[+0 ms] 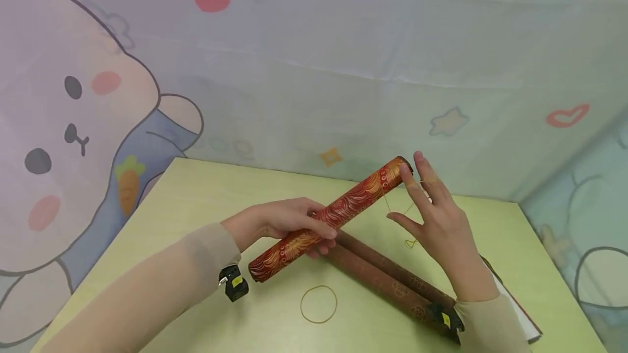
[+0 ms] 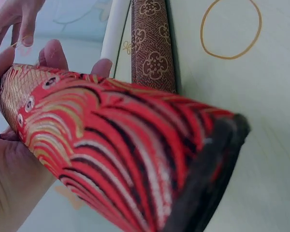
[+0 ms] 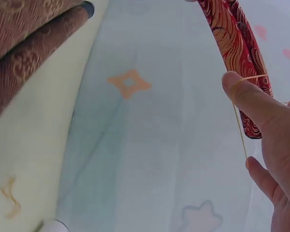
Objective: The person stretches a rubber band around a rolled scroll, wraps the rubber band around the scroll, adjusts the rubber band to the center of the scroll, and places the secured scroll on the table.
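Note:
My left hand (image 1: pixel 294 219) grips a red and gold patterned roll (image 1: pixel 345 203) near its middle, thumb on top. Held at a slant over the table, the roll has its far end up to the right. Close to that end is my right hand (image 1: pixel 436 217), with thumb and fingers spread. A thin yellow rubber band (image 3: pixel 239 125) stretches across these fingers. In the right wrist view the band runs from the thumb to the other fingers beside the roll's end. The left wrist view shows the roll's near end, dark-edged, large in front.
Two brown patterned rolls (image 1: pixel 378 282) lie on the yellow table (image 1: pixel 206 189) beneath the hands. A loose rubber band (image 1: pixel 319 286) forms a ring near the front. Another small crumpled band (image 1: pixel 411 243) lies behind the rolls. A white item with a red edge (image 1: pixel 515 309) is at right.

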